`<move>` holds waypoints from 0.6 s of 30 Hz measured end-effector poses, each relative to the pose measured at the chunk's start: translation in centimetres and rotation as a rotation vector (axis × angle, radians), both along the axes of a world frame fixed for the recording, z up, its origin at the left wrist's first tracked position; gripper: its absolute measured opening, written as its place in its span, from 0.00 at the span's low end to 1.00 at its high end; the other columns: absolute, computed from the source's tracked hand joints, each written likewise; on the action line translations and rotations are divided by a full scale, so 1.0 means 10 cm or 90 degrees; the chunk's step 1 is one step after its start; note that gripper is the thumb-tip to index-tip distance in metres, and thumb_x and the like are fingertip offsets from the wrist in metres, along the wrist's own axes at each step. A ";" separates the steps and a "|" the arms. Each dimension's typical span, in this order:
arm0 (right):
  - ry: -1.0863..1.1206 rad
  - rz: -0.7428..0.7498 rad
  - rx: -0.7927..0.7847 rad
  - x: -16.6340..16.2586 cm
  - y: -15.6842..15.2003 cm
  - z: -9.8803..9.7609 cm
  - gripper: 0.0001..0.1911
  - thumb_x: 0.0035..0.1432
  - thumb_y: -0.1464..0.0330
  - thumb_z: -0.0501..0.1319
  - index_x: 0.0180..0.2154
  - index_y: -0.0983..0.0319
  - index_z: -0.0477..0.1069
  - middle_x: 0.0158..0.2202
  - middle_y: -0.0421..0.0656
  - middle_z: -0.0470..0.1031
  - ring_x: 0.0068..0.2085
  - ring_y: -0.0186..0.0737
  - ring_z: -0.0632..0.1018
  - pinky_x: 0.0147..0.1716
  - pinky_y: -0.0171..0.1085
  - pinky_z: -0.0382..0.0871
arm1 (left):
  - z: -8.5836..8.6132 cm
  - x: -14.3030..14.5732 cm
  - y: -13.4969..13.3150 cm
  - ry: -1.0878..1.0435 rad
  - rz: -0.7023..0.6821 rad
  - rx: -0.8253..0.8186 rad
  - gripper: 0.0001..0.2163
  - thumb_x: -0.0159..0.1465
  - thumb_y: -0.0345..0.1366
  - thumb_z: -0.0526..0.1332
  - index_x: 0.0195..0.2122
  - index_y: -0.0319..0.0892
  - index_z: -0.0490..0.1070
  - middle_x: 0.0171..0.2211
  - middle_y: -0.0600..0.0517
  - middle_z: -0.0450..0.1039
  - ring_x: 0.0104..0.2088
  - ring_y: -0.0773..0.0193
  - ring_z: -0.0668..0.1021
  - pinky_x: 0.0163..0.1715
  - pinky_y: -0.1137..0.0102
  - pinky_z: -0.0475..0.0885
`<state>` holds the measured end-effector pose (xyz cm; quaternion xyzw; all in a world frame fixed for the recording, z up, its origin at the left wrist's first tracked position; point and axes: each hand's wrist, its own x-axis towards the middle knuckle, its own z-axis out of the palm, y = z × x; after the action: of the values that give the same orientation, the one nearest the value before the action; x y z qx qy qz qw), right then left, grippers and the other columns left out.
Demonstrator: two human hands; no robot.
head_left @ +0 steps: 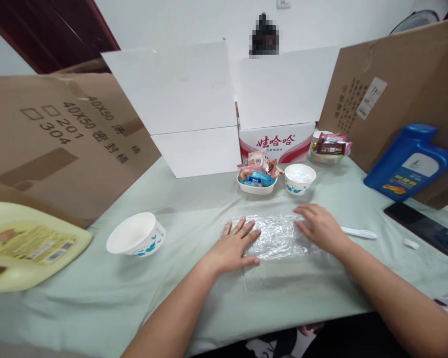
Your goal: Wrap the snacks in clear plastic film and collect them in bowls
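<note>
A crinkled sheet of clear plastic film (278, 237) lies on the pale green cloth in front of me. My left hand (236, 246) rests flat on its left end, fingers spread. At the other end, my right hand (321, 229) touches the film with its fingers bent a little and apart. Partly behind the right hand is a white plastic handle-like piece (360, 232); its other end is hidden. Beyond the film stand a white dish of wrapped snacks (257, 190) and a white paper bowl with a blue leaf print (299, 186).
Another paper bowl (134, 238) tilts at the left, near a yellow jug (26, 248). At the right are a blue bottle (406, 164), a black phone (425, 228) and a farther snack bowl (324, 158). Cardboard (59, 149) and white panels (194, 99) wall in the table.
</note>
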<state>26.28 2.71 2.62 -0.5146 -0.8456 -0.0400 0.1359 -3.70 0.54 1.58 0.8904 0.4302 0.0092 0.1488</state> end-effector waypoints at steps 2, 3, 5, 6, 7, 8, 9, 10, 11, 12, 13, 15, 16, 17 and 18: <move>-0.009 0.145 -0.058 -0.13 -0.08 -0.08 0.32 0.63 0.51 0.51 0.62 0.60 0.60 0.64 0.51 0.60 0.64 0.56 0.59 0.61 0.55 0.51 | -0.01 -0.02 0.01 0.000 -0.001 0.007 0.36 0.60 0.58 0.58 0.67 0.55 0.49 0.69 0.47 0.43 0.69 0.45 0.44 0.63 0.43 0.38; -0.029 0.196 -0.100 -0.18 -0.11 -0.13 0.37 0.61 0.47 0.51 0.65 0.60 0.56 0.67 0.51 0.55 0.66 0.57 0.54 0.62 0.57 0.46 | -0.01 -0.02 0.02 0.003 -0.001 0.007 0.36 0.60 0.58 0.58 0.67 0.55 0.50 0.69 0.47 0.43 0.69 0.45 0.44 0.63 0.43 0.37; -0.059 0.235 -0.179 -0.24 -0.15 -0.17 0.44 0.58 0.42 0.50 0.67 0.62 0.50 0.68 0.53 0.49 0.68 0.60 0.48 0.62 0.60 0.40 | 0.01 -0.04 0.02 0.016 0.006 0.004 0.37 0.59 0.58 0.59 0.67 0.54 0.50 0.70 0.47 0.42 0.69 0.45 0.44 0.63 0.44 0.37; -0.060 0.232 -0.201 -0.23 -0.16 -0.17 0.46 0.58 0.41 0.49 0.67 0.62 0.49 0.69 0.54 0.47 0.68 0.60 0.46 0.62 0.61 0.38 | 0.03 -0.06 0.02 0.022 0.014 0.002 0.38 0.59 0.58 0.60 0.67 0.53 0.50 0.70 0.46 0.42 0.69 0.45 0.43 0.63 0.44 0.37; -0.055 0.227 -0.211 -0.20 -0.16 -0.14 0.47 0.58 0.40 0.49 0.67 0.62 0.48 0.69 0.54 0.46 0.68 0.61 0.45 0.62 0.61 0.37 | 0.06 -0.07 0.01 0.025 0.023 0.003 0.39 0.57 0.58 0.61 0.67 0.52 0.50 0.70 0.45 0.41 0.69 0.44 0.43 0.63 0.44 0.38; -0.043 0.225 -0.208 -0.17 -0.17 -0.08 0.48 0.56 0.39 0.50 0.67 0.62 0.48 0.69 0.55 0.45 0.68 0.61 0.45 0.62 0.61 0.37 | 0.10 -0.09 0.00 0.022 0.032 0.010 0.41 0.56 0.58 0.63 0.66 0.51 0.51 0.70 0.44 0.41 0.69 0.43 0.43 0.63 0.44 0.38; -0.027 0.230 -0.198 -0.13 -0.19 -0.01 0.49 0.55 0.39 0.52 0.67 0.62 0.49 0.69 0.55 0.46 0.68 0.61 0.45 0.62 0.60 0.38 | 0.16 -0.10 -0.02 0.013 0.037 0.020 0.41 0.53 0.57 0.65 0.66 0.50 0.53 0.69 0.43 0.42 0.68 0.42 0.44 0.63 0.44 0.40; -0.010 0.245 -0.191 -0.09 -0.21 0.06 0.49 0.53 0.39 0.55 0.66 0.62 0.52 0.68 0.55 0.48 0.67 0.61 0.48 0.62 0.59 0.42 | 0.22 -0.11 -0.05 -0.001 0.036 0.030 0.41 0.51 0.56 0.68 0.63 0.49 0.57 0.69 0.43 0.45 0.68 0.42 0.46 0.63 0.46 0.43; 0.004 0.267 -0.193 -0.06 -0.24 0.15 0.47 0.51 0.41 0.58 0.64 0.61 0.57 0.67 0.55 0.52 0.66 0.60 0.53 0.61 0.56 0.47 | 0.27 -0.12 -0.08 -0.017 0.028 0.032 0.38 0.48 0.54 0.70 0.59 0.48 0.63 0.66 0.43 0.51 0.67 0.42 0.51 0.63 0.48 0.47; 0.011 0.291 -0.207 -0.04 -0.26 0.22 0.42 0.50 0.43 0.62 0.60 0.60 0.63 0.63 0.54 0.59 0.63 0.58 0.59 0.59 0.53 0.53 | 0.33 -0.12 -0.11 -0.027 0.018 0.026 0.34 0.47 0.52 0.72 0.54 0.47 0.68 0.63 0.44 0.57 0.64 0.44 0.56 0.61 0.52 0.53; 0.010 0.311 -0.233 -0.03 -0.29 0.28 0.35 0.50 0.48 0.65 0.54 0.59 0.69 0.58 0.52 0.66 0.58 0.55 0.65 0.55 0.49 0.59 | 0.37 -0.12 -0.14 -0.030 0.013 0.011 0.28 0.45 0.49 0.73 0.47 0.46 0.72 0.57 0.45 0.63 0.60 0.46 0.62 0.57 0.56 0.59; -0.011 0.322 -0.298 -0.01 -0.32 0.36 0.20 0.49 0.58 0.68 0.43 0.59 0.74 0.44 0.47 0.74 0.47 0.48 0.72 0.46 0.42 0.65 | 0.43 -0.14 -0.17 -0.011 0.017 -0.031 0.18 0.45 0.44 0.74 0.34 0.45 0.74 0.45 0.49 0.69 0.50 0.51 0.69 0.47 0.63 0.66; -0.022 0.314 -0.327 -0.01 -0.33 0.38 0.15 0.48 0.63 0.69 0.39 0.60 0.75 0.39 0.45 0.74 0.43 0.45 0.73 0.42 0.40 0.65 | 0.44 -0.15 -0.17 0.005 0.026 -0.048 0.15 0.45 0.41 0.74 0.31 0.44 0.73 0.40 0.50 0.70 0.46 0.54 0.70 0.43 0.65 0.67; -0.029 0.302 -0.350 0.00 -0.32 0.38 0.11 0.48 0.67 0.68 0.36 0.60 0.74 0.36 0.43 0.74 0.40 0.43 0.73 0.39 0.38 0.65 | 0.44 -0.17 -0.16 0.018 0.034 -0.061 0.12 0.46 0.38 0.73 0.29 0.44 0.73 0.37 0.51 0.70 0.43 0.55 0.70 0.41 0.66 0.67; -0.031 0.292 -0.366 0.01 -0.32 0.38 0.08 0.48 0.71 0.67 0.34 0.60 0.74 0.34 0.42 0.74 0.38 0.41 0.73 0.38 0.37 0.64 | 0.44 -0.19 -0.15 0.026 0.039 -0.069 0.10 0.48 0.35 0.72 0.27 0.44 0.72 0.36 0.52 0.70 0.41 0.56 0.70 0.40 0.66 0.66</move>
<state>26.40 -0.45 6.45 -0.3277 -0.9187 0.2188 -0.0287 -5.63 -1.00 6.00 0.8673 0.4601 -0.0278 0.1878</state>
